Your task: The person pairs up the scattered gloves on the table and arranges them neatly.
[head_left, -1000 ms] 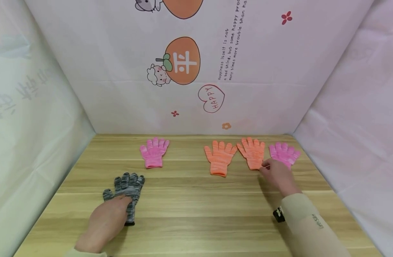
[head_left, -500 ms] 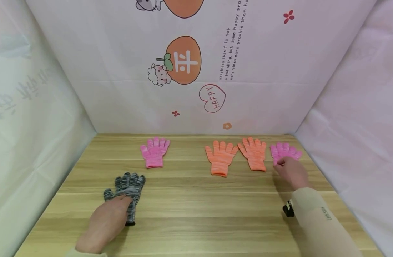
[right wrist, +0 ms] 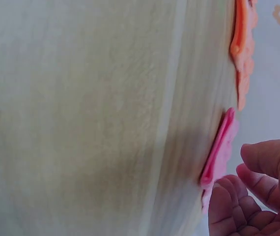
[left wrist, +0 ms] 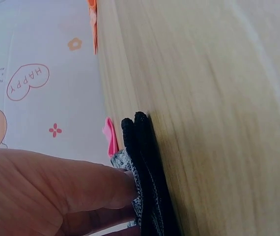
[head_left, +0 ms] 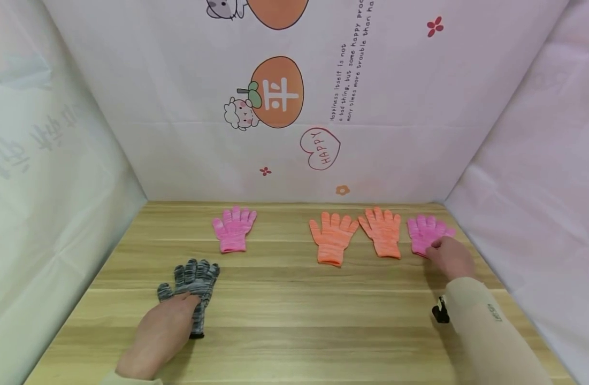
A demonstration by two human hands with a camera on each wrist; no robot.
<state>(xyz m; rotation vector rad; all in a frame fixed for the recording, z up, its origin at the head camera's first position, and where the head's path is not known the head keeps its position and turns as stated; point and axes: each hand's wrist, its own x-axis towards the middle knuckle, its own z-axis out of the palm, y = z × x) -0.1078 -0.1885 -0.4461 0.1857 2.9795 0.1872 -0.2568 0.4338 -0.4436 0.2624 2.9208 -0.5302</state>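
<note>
Head, left hand (head_left: 163, 327) seemingly pinching grey glove (head_left: 198, 286), right hand (head_left: 451, 258) loose beside pink glove (head_left: 425, 232)

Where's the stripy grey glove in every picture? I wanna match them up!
Head: the grey glove, lower left, partly under the left hand.
Left wrist: bottom middle, looking mostly black, touching that hand.
Right wrist: not there.
Shared landmark: orange flower; head, right of middle; left wrist, upper left; right wrist, top right.
</note>
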